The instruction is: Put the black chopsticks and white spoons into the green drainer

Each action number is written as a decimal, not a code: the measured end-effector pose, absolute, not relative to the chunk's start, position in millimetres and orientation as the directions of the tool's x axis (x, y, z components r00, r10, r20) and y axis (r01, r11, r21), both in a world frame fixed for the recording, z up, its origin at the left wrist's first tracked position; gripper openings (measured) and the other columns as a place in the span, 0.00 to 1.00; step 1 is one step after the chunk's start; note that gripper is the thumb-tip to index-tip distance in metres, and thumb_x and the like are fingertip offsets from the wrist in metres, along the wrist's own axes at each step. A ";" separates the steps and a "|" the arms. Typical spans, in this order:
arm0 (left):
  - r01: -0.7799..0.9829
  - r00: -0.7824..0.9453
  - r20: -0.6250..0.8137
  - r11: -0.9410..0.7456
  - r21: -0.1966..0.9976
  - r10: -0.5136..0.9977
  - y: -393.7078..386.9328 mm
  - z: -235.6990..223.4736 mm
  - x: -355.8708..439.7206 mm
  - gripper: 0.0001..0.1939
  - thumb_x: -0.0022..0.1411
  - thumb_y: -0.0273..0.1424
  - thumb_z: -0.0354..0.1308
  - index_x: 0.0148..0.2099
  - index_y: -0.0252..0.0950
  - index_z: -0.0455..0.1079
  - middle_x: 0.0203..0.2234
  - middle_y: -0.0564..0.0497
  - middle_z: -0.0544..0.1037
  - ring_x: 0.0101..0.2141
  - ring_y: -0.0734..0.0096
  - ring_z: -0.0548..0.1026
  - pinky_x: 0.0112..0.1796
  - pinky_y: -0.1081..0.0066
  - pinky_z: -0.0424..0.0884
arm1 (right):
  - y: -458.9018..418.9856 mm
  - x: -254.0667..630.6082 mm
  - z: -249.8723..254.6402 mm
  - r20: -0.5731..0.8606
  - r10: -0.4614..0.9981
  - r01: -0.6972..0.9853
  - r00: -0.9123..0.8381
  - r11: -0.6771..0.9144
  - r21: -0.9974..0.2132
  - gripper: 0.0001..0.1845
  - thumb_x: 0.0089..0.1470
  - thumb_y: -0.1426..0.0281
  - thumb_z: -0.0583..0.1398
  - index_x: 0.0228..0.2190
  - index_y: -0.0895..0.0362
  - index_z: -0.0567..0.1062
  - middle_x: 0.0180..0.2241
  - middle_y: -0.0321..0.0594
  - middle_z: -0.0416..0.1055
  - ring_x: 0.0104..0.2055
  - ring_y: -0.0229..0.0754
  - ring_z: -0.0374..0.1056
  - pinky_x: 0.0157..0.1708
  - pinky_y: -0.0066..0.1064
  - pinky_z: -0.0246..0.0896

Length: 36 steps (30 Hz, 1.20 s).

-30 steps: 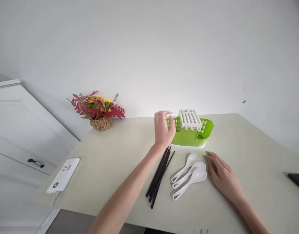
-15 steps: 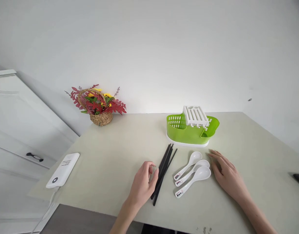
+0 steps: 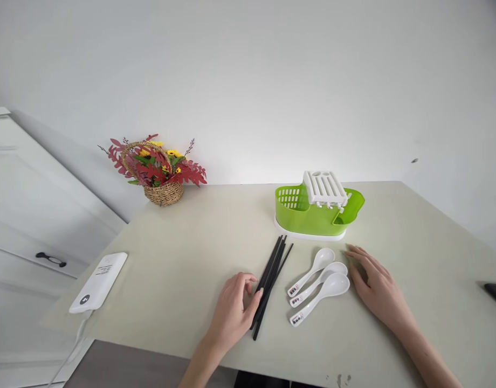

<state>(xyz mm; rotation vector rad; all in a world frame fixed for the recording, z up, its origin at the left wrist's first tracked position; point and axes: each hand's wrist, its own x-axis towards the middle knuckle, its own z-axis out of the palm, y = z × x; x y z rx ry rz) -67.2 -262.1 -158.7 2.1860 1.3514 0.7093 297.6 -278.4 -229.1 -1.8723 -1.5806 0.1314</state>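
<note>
A pale table spreads across most of what I see, meeting the wall at its far edge; at my left stands a white cabinet; toward the back of the table sits a green basket with holes in its sides, a white slotted rack bridging its middle; off to its left is a wicker basket of flowers.

The person's left hand is half curled, the fingers bent inward and a gap showing between index finger and thumb; the thumb tip meets the near-left side of the bunch of black chopsticks, though I can't tell whether it presses on them; the right hand is loosely spread, thumb a little apart, fingers gently bent, just beside the bowls of three white spoons.

The chopsticks lie on the table between the left hand and the spoons, thin ends toward the green basket, thick ends toward the person; most lie close together, while the rightmost splays away at its far end; the spoons lie side by side, bowls up and away, labelled handles angled back toward the chopsticks.

The left forearm comes in from the bottom edge, the hand turned on its side with the thumb toward the chopsticks; the right forearm slants in from the lower right, palm down, fingers pointing toward the basket.
</note>
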 end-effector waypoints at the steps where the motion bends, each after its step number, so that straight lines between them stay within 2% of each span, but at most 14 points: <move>1: 0.664 0.378 0.186 -0.405 0.629 0.907 -262.2 -158.9 -67.2 0.08 0.74 0.38 0.53 0.50 0.42 0.66 0.34 0.51 0.74 0.38 0.62 0.76 0.42 0.63 0.73 | -278.5 297.5 -228.9 0.336 0.906 0.836 0.259 -0.036 -0.547 0.21 0.68 0.59 0.49 0.56 0.49 0.71 0.65 0.39 0.68 0.70 0.50 0.59 0.66 0.53 0.59; 19: 0.677 0.351 0.188 -0.387 0.625 0.917 -261.5 -161.7 -65.3 0.07 0.76 0.38 0.50 0.50 0.42 0.64 0.34 0.51 0.73 0.36 0.63 0.74 0.40 0.64 0.73 | -279.5 295.8 -225.4 0.316 0.908 0.827 0.274 -0.056 -0.559 0.21 0.68 0.59 0.49 0.55 0.49 0.72 0.66 0.39 0.68 0.70 0.51 0.59 0.66 0.54 0.59; 25: 0.673 0.338 0.207 -0.390 0.629 0.918 -260.8 -163.0 -64.9 0.07 0.74 0.37 0.52 0.51 0.43 0.65 0.35 0.51 0.75 0.37 0.62 0.77 0.39 0.64 0.74 | -279.7 296.6 -225.8 0.311 0.910 0.830 0.273 -0.059 -0.555 0.21 0.68 0.59 0.49 0.56 0.48 0.71 0.66 0.39 0.67 0.70 0.51 0.58 0.66 0.53 0.59; 36: 0.684 0.340 0.199 -0.386 0.619 0.919 -261.4 -162.4 -64.6 0.08 0.74 0.38 0.52 0.52 0.43 0.65 0.35 0.50 0.76 0.38 0.61 0.77 0.41 0.61 0.75 | -279.8 294.5 -223.0 0.316 0.909 0.827 0.273 -0.054 -0.559 0.21 0.68 0.60 0.49 0.56 0.49 0.72 0.65 0.40 0.68 0.70 0.52 0.59 0.66 0.54 0.59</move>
